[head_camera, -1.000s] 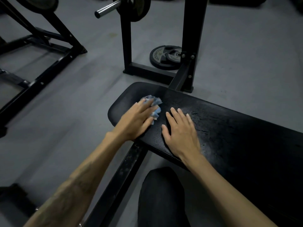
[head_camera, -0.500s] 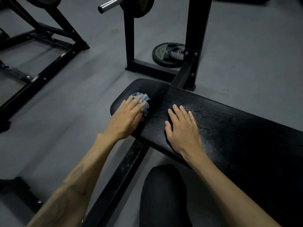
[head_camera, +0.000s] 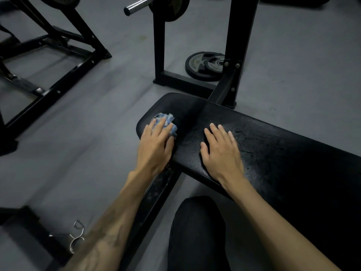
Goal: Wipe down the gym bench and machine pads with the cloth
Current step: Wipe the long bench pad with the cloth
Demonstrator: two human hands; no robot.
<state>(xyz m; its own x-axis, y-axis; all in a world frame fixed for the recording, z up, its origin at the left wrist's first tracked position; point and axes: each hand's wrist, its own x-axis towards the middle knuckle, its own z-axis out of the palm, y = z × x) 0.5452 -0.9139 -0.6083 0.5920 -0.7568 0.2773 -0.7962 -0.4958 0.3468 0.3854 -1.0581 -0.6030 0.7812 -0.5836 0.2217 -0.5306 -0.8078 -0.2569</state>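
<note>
left hand [head_camera: 156,145] lies palm down on a crumpled blue cloth [head_camera: 166,122], fingers straight-ish & spread over it, pressing it onto the rounded end of the black bench pad [head_camera: 273,149], mid-frame just left of centre. cloth pokes out past the fingertips toward the top of the frame. right hand [head_camera: 220,151] is flat on the pad just right of centre, fingers straight & slightly apart, holding nothing; pad surface round it looks scuffed w/ a dull sheen. the two hands are near each other but apart. a dark-trousered knee [head_camera: 195,231] sits at bottom centre, below the pad's near edge. bench frame [head_camera: 154,202] runs down-left from under the pad. top centre: black rack uprights [head_camera: 242,36] w/ a chrome bar end [head_camera: 136,5] & a plate on it. a weight plate [head_camera: 203,66] lies flat on the grey floor [head_camera: 88,143] behind the rack base. another black machine frame [head_camera: 58,61] fills the upper left. a metal spring clip [head_camera: 76,237] lies at lower left.
</note>
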